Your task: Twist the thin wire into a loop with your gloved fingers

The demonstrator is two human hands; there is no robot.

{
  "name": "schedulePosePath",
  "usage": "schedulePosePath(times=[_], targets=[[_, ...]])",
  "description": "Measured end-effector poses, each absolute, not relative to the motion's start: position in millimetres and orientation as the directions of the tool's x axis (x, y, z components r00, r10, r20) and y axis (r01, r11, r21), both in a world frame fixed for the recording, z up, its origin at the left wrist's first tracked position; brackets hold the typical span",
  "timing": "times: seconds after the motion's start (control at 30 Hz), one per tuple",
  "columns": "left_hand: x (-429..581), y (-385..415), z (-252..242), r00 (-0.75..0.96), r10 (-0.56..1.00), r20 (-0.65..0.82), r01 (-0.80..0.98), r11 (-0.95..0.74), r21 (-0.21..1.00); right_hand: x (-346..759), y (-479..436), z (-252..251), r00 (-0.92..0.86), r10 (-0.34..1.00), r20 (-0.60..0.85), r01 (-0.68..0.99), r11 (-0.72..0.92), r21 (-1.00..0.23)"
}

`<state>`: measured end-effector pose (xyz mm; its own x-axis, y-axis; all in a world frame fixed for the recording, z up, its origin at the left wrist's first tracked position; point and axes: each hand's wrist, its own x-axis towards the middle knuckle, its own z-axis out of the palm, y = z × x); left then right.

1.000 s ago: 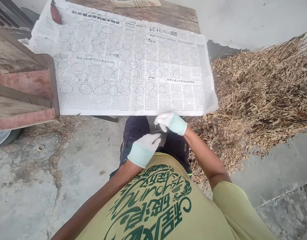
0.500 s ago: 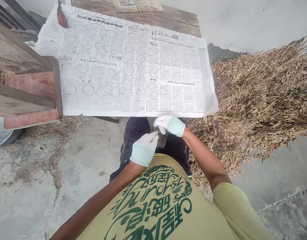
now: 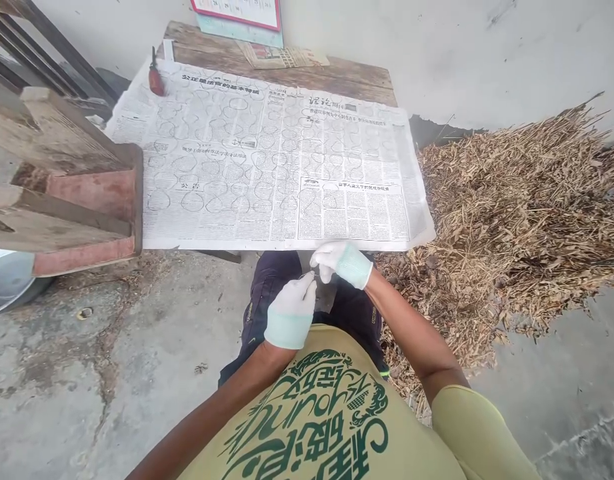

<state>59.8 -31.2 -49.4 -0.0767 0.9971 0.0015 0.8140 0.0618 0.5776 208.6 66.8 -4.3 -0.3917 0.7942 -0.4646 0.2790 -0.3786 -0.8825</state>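
Note:
My left hand [image 3: 293,303], in a white glove with a pale green cuff, is closed in a pinch over my lap. A thin wire [image 3: 307,274] shows at its fingertips, too fine to follow along its length. My right hand [image 3: 337,259], gloved the same way, is curled just above and to the right, its fingertips close to the wire. The fingers hide much of what lies between the hands. Beyond them a newspaper sheet [image 3: 357,220] covers the table. Many thin dark loops show across it; whether drawn or lying there, I cannot tell.
A screwdriver [image 3: 156,79] with a red handle lies at the paper's far left corner. An upturned wooden stool [image 3: 91,193] stands left, above a metal basin [image 3: 11,283]. Dry stalks [image 3: 527,220] are heaped on the right. A calendar [image 3: 239,12] hangs beyond the wooden tabletop [image 3: 207,41].
The view has tilted up, so the table and hands sit lower in the picture and the calendar shows. Both hands stay close together at the wire, with fingers slightly shifted.

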Motion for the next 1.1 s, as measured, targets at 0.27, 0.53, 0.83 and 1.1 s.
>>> schedulePosePath(times=[0.27, 0.53, 0.83, 1.1], targets=[[46.0, -33.3, -14.8, 0.140, 0.988, 0.069, 0.893, -0.156, 0.422, 217.3, 63.6, 18.4, -0.393, 0.825, -0.407, 0.206, -0.352, -0.913], [22.8, -46.3, -2.2, 0.380, 0.897, 0.226, 0.796, -0.441, 0.413, 227.3, 57.2, 49.2, -0.457, 0.814, -0.358, 0.217, -0.287, -0.933], [46.1, -31.0, 5.8, 0.026, 1.000, 0.003, 0.870, -0.024, 0.493, 192.4, 24.0, 40.2, -0.179, 0.926, -0.333, 0.183, -0.301, -0.936], [48.5, -38.0, 18.6, 0.042, 0.998, 0.044, 0.902, -0.057, 0.429, 178.7, 5.5, 15.8, 0.048, 0.980, -0.192, 0.105, -0.197, -0.975]])
